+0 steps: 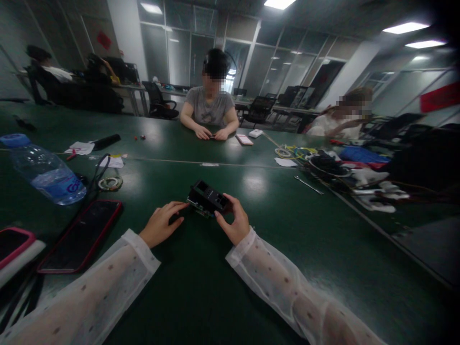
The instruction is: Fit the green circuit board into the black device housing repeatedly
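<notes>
A small black device (208,194) with a green circuit board along its near side is tilted above or on the green table (201,297), in the middle of the view. My right hand (235,223) grips its right end between thumb and fingers. At its left end, my left hand (163,223) has its fingertips at or very near the device's corner, thumb and fingers apart. Sheer white dotted sleeves cover both of my forearms.
At left are a water bottle (48,172), a red-edged phone (84,235), a pink-edged phone (14,244) and a bracelet (110,182). A person (210,103) sits opposite. On the right lie a wrench (308,185), coiled cables (287,152) and a cluttered pile (362,177).
</notes>
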Demonstrator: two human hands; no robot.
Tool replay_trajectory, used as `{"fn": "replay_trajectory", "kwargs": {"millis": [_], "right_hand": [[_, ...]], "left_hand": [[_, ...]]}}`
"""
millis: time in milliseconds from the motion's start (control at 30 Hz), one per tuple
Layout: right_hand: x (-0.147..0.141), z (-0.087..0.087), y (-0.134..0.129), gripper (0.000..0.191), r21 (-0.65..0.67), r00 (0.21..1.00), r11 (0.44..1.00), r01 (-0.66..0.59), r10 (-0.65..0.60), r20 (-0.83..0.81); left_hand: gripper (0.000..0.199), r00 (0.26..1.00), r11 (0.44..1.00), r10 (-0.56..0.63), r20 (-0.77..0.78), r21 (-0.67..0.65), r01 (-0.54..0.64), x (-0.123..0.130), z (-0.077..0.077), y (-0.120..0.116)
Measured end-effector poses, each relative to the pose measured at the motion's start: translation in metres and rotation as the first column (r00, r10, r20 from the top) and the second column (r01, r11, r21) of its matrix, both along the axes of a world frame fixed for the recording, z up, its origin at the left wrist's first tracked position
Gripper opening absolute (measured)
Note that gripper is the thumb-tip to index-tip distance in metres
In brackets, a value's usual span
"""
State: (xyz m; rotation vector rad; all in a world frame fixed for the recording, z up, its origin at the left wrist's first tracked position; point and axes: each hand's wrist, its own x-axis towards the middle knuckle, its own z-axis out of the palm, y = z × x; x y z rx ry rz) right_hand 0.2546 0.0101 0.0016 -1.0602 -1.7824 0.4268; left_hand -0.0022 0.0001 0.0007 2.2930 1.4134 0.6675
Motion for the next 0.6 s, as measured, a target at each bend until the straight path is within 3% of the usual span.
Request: {"fn": "replay_trajectory", "kwargs": {"millis": [333, 600], "right_hand": [[0.0, -0.002, 0.002, 0.05, -0.024, 0.997, 0.999, -0.031, 0.033, 0.064], [0.002, -0.012, 0.007, 0.05, -0.158, 0.99, 0.986, -0.057, 0.075, 0.115]], "left_hand": [[0.045, 0.995, 0.999, 0.05, 0.083, -0.013, -0.049, 0.0, -0.002, 0.001], [0.051, 0.989, 0.997, 0.079, 0.127, -0.031, -0.075, 0.002, -0.001, -0.001]]}}
